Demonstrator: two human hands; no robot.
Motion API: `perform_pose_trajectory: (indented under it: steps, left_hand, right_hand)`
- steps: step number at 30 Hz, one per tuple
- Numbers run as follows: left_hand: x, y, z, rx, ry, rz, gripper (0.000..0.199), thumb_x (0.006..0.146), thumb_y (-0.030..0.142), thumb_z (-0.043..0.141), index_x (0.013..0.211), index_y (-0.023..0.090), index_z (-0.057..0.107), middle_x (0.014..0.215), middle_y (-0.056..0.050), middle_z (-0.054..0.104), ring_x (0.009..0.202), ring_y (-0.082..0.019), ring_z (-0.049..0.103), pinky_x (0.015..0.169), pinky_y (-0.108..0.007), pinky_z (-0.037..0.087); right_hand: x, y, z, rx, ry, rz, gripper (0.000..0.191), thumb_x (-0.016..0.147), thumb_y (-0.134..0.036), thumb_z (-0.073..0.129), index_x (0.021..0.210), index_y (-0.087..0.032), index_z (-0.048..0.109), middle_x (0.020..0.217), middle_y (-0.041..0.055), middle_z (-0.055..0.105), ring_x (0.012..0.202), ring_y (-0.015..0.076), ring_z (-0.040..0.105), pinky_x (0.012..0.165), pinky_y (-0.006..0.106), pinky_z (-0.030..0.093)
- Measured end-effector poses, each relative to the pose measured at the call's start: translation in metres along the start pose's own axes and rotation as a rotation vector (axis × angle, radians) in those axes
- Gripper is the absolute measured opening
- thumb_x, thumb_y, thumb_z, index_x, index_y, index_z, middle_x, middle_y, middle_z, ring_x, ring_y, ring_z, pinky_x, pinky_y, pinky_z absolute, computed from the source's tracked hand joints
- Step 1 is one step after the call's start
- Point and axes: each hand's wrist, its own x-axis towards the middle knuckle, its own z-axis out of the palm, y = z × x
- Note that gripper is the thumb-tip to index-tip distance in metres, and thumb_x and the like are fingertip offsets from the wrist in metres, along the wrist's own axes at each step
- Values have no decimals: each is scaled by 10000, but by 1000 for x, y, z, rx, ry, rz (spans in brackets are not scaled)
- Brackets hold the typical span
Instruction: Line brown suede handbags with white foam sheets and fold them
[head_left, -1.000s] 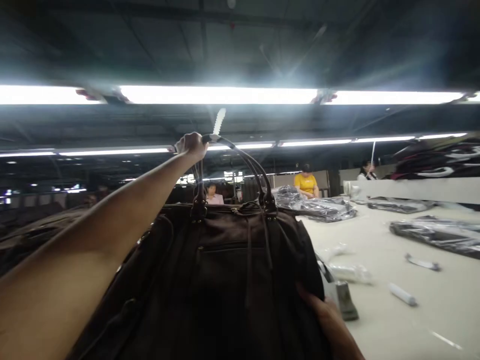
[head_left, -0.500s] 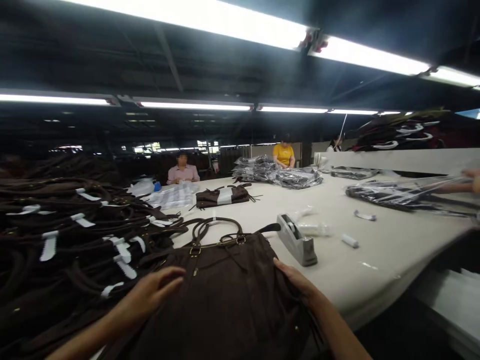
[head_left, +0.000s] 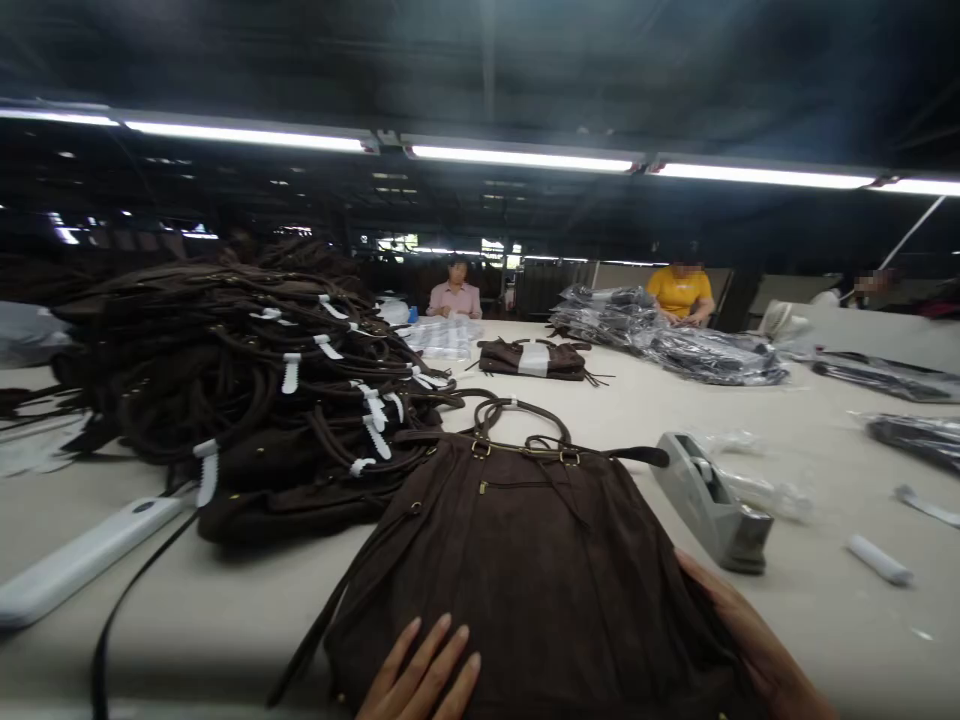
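A dark brown handbag lies flat on the table in front of me. Its two looped handles and brass-coloured rings point away, and a short zip crosses its upper part. My left hand rests on the lower left of the bag, fingers spread. Along the bag's right edge lies my right hand, a finger stretched out; its other fingers are hidden by the bag and the hand's angle. Just right of the bag stands a grey tape dispenser, with a dark strap end touching its top.
Left is a heap of brown handbags with white tags, beside a long white device. A folded bag and plastic-wrapped bags lie farther back. A white roll is at right. Two people sit across the table.
My view has turned left. My left hand has come down from the bag's upper left side onto its lower front. My right hand stays at the right edge.
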Motion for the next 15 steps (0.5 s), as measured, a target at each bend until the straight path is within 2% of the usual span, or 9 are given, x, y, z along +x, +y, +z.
perform_pose_trajectory:
  steps: [3, 6, 9, 10, 12, 14, 15]
  left_hand:
    - [-12, -4, -7, -111, -4, -139, 395, 954, 201, 376, 1294, 281, 560, 1271, 5, 645, 1287, -146, 496, 1160, -316, 298]
    - [-21, -23, -29, -257, -44, -476, 403, 946, 391, 442, 1329, 287, 509, 1338, -47, 587, 1275, -195, 508, 1065, -303, 430]
    - [-20, -56, -44, -289, -135, -840, 439, 889, 487, 524, 1274, 277, 535, 1321, -68, 574, 1235, -245, 530, 1033, -370, 461]
    - [-16, -68, -44, -290, -198, -929, 447, 875, 500, 533, 1252, 259, 547, 1295, -73, 585, 1223, -254, 534, 1030, -389, 459]
    - [-5, -87, -37, -308, -413, -1040, 503, 839, 508, 561, 1245, 213, 547, 1252, -92, 606, 1210, -276, 538, 1019, -415, 455]
    - [13, -97, -25, -349, -697, -1049, 538, 830, 475, 564, 1269, 168, 524, 1219, -120, 626, 1188, -296, 556, 981, -416, 465]
    - [22, -98, -18, -353, -822, -1029, 523, 843, 453, 544, 1269, 150, 520, 1188, -133, 643, 1157, -306, 578, 946, -417, 477]
  right_hand:
    - [1, 3, -15, -351, 215, -88, 574, 677, -507, 712, 1170, -217, 670, 1175, 59, 695, 1186, 290, 584, 947, 343, 519]
    - [-5, 4, -32, -728, 358, -258, 588, 662, -605, 640, 1118, -239, 703, 1168, 57, 695, 1186, 307, 579, 917, 348, 521]
    - [-14, -4, -37, -980, 406, -359, 530, 644, -677, 585, 923, -260, 755, 1098, 61, 718, 1117, 321, 611, 838, 337, 527]
    - [-16, -8, -33, -1047, 384, -349, 514, 648, -694, 571, 859, -263, 756, 1042, 61, 732, 1073, 323, 628, 805, 329, 523]
    - [-15, -17, -19, -1139, 276, -299, 518, 685, -721, 532, 748, -248, 735, 885, 56, 747, 950, 310, 659, 742, 306, 500]
    - [-7, -23, 1, -1173, 178, -292, 569, 719, -742, 485, 621, -212, 666, 701, 57, 707, 789, 276, 652, 673, 295, 464]
    - [-2, -24, 10, -1184, 176, -305, 588, 725, -750, 468, 566, -202, 613, 621, 54, 664, 710, 255, 628, 634, 295, 441]
